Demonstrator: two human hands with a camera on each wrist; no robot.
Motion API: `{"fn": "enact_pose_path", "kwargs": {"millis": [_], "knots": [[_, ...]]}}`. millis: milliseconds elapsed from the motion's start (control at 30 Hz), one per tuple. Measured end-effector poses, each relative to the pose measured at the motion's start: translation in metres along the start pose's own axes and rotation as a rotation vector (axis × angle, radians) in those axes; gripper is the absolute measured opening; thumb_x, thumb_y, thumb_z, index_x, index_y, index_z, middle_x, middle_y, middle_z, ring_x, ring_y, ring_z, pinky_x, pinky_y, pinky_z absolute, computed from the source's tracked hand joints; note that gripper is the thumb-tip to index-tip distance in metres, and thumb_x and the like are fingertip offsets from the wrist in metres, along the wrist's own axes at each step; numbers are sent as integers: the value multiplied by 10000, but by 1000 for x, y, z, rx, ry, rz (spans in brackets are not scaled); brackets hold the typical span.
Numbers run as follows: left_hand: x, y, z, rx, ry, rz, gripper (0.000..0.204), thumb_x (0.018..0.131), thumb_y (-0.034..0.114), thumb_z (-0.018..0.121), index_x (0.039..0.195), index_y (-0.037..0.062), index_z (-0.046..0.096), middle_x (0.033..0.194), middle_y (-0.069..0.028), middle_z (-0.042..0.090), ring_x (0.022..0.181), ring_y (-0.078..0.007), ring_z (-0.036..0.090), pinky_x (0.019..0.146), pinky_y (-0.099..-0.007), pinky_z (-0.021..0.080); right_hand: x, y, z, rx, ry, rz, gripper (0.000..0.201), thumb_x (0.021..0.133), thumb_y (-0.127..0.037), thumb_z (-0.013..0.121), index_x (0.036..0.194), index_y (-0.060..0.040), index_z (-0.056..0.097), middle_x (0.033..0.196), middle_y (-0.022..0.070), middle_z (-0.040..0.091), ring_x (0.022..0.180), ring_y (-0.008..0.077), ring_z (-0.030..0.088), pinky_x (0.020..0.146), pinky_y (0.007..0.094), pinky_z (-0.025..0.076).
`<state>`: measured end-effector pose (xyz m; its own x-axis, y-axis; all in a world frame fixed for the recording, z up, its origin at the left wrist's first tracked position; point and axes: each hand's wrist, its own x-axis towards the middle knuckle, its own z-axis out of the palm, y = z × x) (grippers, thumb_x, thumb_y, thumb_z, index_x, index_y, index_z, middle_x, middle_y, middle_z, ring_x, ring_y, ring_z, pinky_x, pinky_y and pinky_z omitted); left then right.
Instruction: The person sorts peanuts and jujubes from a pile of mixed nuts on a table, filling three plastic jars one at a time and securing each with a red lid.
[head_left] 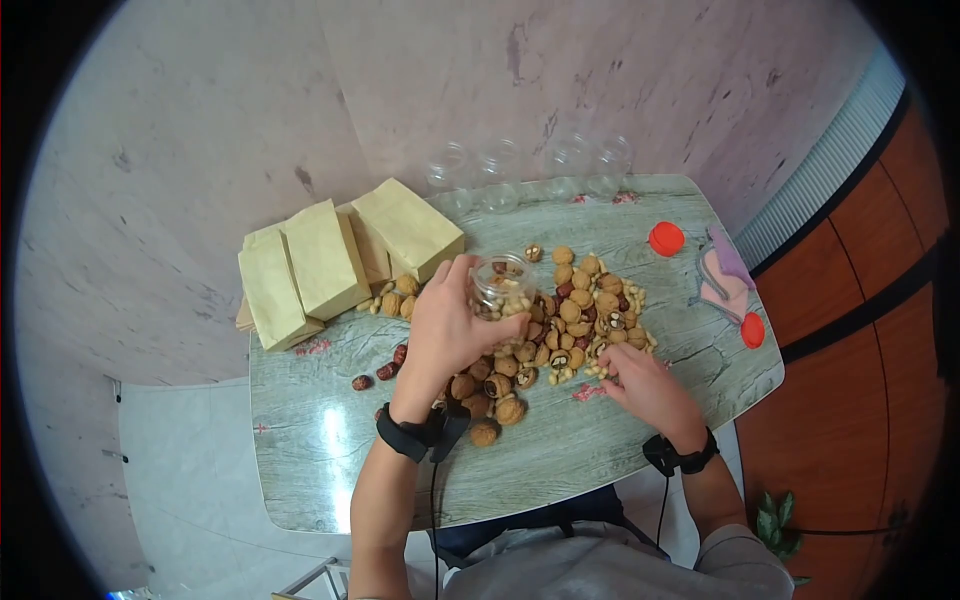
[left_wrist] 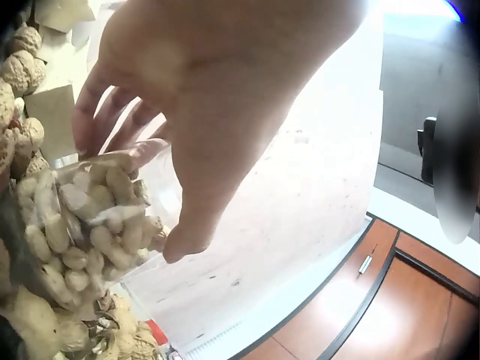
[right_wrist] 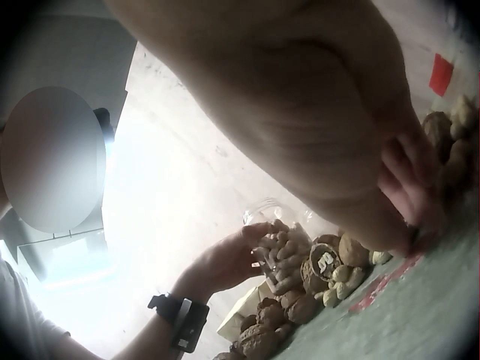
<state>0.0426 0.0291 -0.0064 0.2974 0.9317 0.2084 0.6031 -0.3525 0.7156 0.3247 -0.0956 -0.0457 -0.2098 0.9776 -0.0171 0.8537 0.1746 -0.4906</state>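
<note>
My left hand (head_left: 450, 325) grips a clear plastic jar (left_wrist: 82, 225) by its side, thumb opposite the fingers. Peanuts (left_wrist: 120, 184) fill much of the jar, which stands over the heap of nuts. At the right edge of that heap is my right hand (head_left: 645, 388), low over the table. Its fingers (right_wrist: 409, 176) are bent and the fingertips come down among the peanuts; whether they pinch one I cannot tell. Walnuts (head_left: 510, 410), some cracked, loose peanuts (head_left: 635, 295) and dark red dates (head_left: 387, 371) make up the heap between and around the hands.
Tan paper bags (head_left: 325, 260) stand at the table's back left. Several clear empty jars (head_left: 498, 175) line the back edge. Red lids (head_left: 666, 238) and a pink and purple cloth (head_left: 725, 285) lie on the right. The wood-patterned table (head_left: 560, 450) meets the wall behind.
</note>
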Motion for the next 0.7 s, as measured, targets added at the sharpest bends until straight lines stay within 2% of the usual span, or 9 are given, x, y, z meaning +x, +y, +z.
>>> {"fn": "enact_pose_path", "kwargs": {"millis": [100,333,433,533,600,700], "knots": [[0,-2,-1,-15,17,37,876,651,381,935,1358,8,575,1200,-188,672,1098,-339,680,929,-428,554,1,-4,1,-43,21,-17,230,886,-80,719,1042,-17,562,993,189,622,918,420,664,773,502,535],[-4,-7,-4,1,-112,62,898,679,364,957,1396,20,540,1276,-186,661,1170,-363,662,976,-431,542,4,-6,-1,-81,31,-33,243,855,-97,731,1021,-19,571,963,182,620,880,424,665,753,499,542],[-6,-10,-9,41,-155,56,908,690,366,960,1414,36,521,1310,-188,651,1186,-368,657,979,-433,542,4,-19,-3,-136,36,-33,260,868,-129,745,1037,-16,583,998,177,612,876,428,667,756,492,550],[-7,-7,-15,57,-197,37,906,699,370,959,1422,52,514,1331,-191,644,1195,-370,654,981,-435,543,2,-20,9,-106,113,33,284,872,-159,769,1054,-20,602,1036,175,595,875,426,672,751,493,558],[-7,-6,-17,53,-216,25,903,702,373,958,1424,59,514,1337,-192,642,1199,-371,653,983,-437,543,2,-9,26,-11,183,-49,288,865,-167,809,1057,-41,635,1020,144,589,783,330,673,718,437,548],[-7,-5,-18,36,-238,8,913,701,382,959,1430,62,512,1341,-191,641,1195,-372,655,981,-437,543,1,-11,25,50,175,-27,247,866,-135,797,1032,-44,637,1005,141,580,770,320,670,715,428,550]]}}
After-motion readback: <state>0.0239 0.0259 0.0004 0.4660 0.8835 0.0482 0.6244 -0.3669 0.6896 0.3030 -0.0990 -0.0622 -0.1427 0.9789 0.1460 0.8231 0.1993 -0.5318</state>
